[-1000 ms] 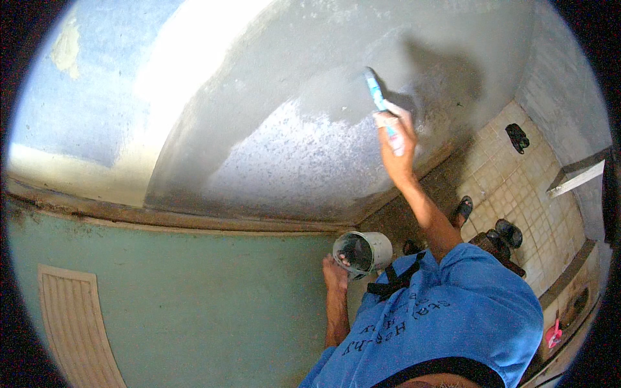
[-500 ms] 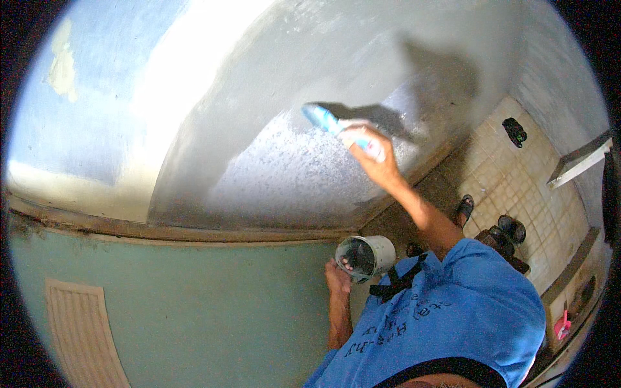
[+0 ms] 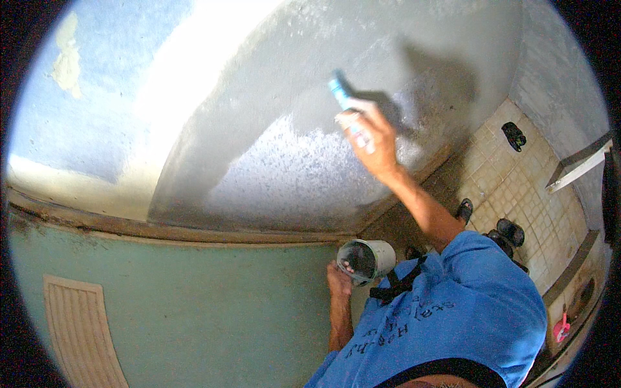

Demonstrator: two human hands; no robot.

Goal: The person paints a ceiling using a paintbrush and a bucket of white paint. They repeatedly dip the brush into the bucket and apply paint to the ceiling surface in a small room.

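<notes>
My right hand [image 3: 377, 141] is closed round the handle of a paintbrush [image 3: 339, 91] with a light blue head, a little blurred by motion. The brush is up at the wall [image 3: 278, 81], where a broad grey coat lies around a paler, speckled patch [image 3: 284, 169]. Low in front of my body, my left hand [image 3: 337, 279] grips a whitish bucket [image 3: 383, 257] by its rim, fingertips curled inside. Dark grey material shows within the tilted bucket.
A brown ledge [image 3: 129, 227] runs along the wall's foot, above a green surface with a ribbed beige panel [image 3: 81, 317]. On the tiled floor [image 3: 511, 174] lies a black slipper [image 3: 513, 136]. A white-edged board [image 3: 579, 169] juts out at right, above a pink object [image 3: 561, 328].
My right hand has swung the paintbrush up and to the right along the wall, and its head now points more steeply upward. My left hand and the bucket have hardly moved.
</notes>
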